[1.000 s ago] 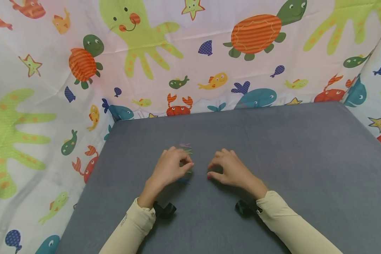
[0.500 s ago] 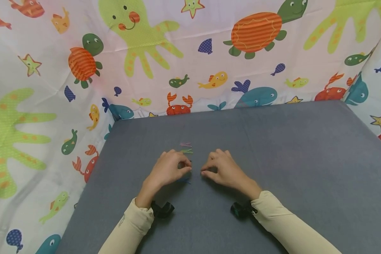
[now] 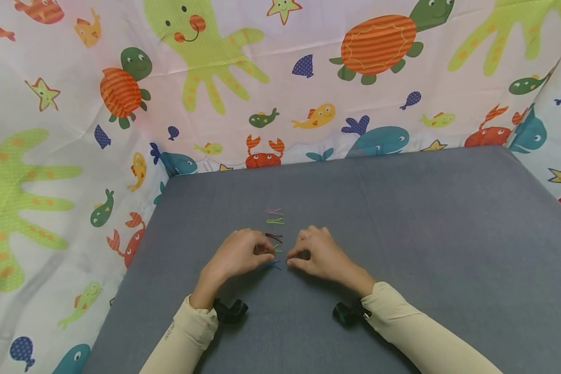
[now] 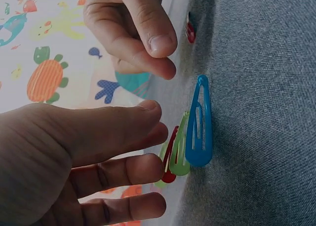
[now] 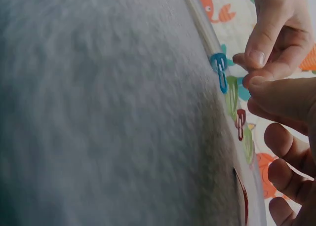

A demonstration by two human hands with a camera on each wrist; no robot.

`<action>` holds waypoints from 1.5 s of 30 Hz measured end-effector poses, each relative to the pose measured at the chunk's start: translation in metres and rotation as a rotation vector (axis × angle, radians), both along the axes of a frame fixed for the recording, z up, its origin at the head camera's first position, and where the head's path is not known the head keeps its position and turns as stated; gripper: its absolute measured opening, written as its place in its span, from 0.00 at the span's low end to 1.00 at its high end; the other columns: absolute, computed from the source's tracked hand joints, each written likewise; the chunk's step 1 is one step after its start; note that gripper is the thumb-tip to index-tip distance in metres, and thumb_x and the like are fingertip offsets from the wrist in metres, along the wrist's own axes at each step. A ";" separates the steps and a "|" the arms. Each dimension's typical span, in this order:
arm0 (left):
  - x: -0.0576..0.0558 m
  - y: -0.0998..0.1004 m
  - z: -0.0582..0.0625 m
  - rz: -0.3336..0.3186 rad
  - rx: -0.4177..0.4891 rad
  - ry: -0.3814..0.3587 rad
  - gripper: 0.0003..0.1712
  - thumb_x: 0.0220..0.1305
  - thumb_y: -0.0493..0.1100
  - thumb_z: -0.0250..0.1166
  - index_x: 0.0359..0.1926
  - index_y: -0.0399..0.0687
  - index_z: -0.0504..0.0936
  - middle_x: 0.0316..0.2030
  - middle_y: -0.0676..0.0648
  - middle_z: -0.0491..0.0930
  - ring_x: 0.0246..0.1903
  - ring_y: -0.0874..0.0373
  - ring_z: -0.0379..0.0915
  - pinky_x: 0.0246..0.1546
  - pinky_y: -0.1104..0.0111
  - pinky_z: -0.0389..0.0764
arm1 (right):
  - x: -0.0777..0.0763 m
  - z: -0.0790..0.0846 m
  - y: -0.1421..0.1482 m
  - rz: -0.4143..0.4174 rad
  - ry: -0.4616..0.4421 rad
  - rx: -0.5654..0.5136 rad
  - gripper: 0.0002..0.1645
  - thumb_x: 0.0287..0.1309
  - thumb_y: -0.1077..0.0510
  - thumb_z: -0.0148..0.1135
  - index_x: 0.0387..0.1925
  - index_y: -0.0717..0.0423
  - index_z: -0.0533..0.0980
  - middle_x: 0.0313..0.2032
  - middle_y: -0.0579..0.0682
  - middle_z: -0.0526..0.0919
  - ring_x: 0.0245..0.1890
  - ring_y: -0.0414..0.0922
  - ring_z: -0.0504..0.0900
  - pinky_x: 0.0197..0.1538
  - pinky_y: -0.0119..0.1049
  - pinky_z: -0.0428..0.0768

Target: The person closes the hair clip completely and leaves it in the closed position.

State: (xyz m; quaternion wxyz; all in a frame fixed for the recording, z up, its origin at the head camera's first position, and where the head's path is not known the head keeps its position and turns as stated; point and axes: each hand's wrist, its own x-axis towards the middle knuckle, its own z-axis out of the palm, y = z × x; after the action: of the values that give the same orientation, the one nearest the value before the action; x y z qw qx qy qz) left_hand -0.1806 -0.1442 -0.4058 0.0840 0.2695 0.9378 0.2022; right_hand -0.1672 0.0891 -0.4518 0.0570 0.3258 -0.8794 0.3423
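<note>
Snap hair clips lie in a column on the grey cloth: pink (image 3: 274, 211), green (image 3: 275, 221), red (image 3: 274, 237), a second green (image 3: 278, 248) and blue (image 3: 273, 265) nearest me. My left hand (image 3: 234, 254) hovers at the column's left, partly covering the lower clips, its thumb near the bent forefinger. To the right of the blue clip is my right hand (image 3: 321, 255), fingers loosely bent, thumb close to the forefinger. Nothing shows between the fingertips of either hand. Another red clip (image 4: 190, 28) lies beyond my right hand in the left wrist view; the head view hides it.
Grey cloth (image 3: 425, 249) covers the flat surface around the clips. A curtain printed with sea animals (image 3: 299, 93) hangs along the back and both sides. Each wrist wears a small black camera, such as the left one (image 3: 231, 311).
Both hands have shifted toward me and left, uncovering the red, lower green and blue clips. The small red thing seen at my right thumb a second ago is out of sight in the head view.
</note>
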 end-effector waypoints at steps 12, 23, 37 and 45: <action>-0.001 -0.003 -0.001 0.002 -0.068 -0.062 0.06 0.55 0.48 0.78 0.34 0.57 0.90 0.22 0.60 0.79 0.23 0.66 0.71 0.27 0.68 0.71 | 0.005 -0.001 -0.017 -0.008 0.026 0.078 0.07 0.48 0.47 0.80 0.30 0.41 0.89 0.29 0.40 0.79 0.33 0.38 0.69 0.43 0.39 0.57; -0.002 -0.005 -0.001 0.037 -0.137 -0.060 0.07 0.52 0.48 0.80 0.28 0.59 0.89 0.24 0.60 0.82 0.24 0.66 0.73 0.30 0.66 0.75 | 0.005 -0.001 -0.023 -0.021 0.016 0.120 0.08 0.48 0.46 0.80 0.30 0.40 0.89 0.29 0.38 0.78 0.32 0.38 0.68 0.43 0.39 0.57; -0.001 -0.006 -0.005 0.027 -0.127 -0.061 0.06 0.52 0.44 0.79 0.25 0.58 0.89 0.23 0.61 0.82 0.23 0.66 0.72 0.27 0.66 0.74 | 0.006 -0.002 -0.027 -0.019 -0.004 0.115 0.05 0.49 0.49 0.80 0.27 0.42 0.88 0.29 0.38 0.79 0.32 0.38 0.68 0.43 0.39 0.56; -0.001 -0.005 -0.005 0.007 -0.116 -0.047 0.08 0.55 0.44 0.78 0.23 0.58 0.88 0.21 0.62 0.81 0.20 0.66 0.70 0.24 0.68 0.71 | 0.007 -0.002 -0.027 -0.017 -0.006 0.110 0.05 0.50 0.50 0.79 0.28 0.42 0.88 0.28 0.39 0.79 0.31 0.38 0.68 0.43 0.39 0.57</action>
State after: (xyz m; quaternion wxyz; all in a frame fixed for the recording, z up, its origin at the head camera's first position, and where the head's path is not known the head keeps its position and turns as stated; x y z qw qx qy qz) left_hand -0.1811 -0.1488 -0.4106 0.1208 0.2562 0.9466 0.1542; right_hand -0.1601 0.0620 -0.4539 0.0394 0.3199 -0.8998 0.2941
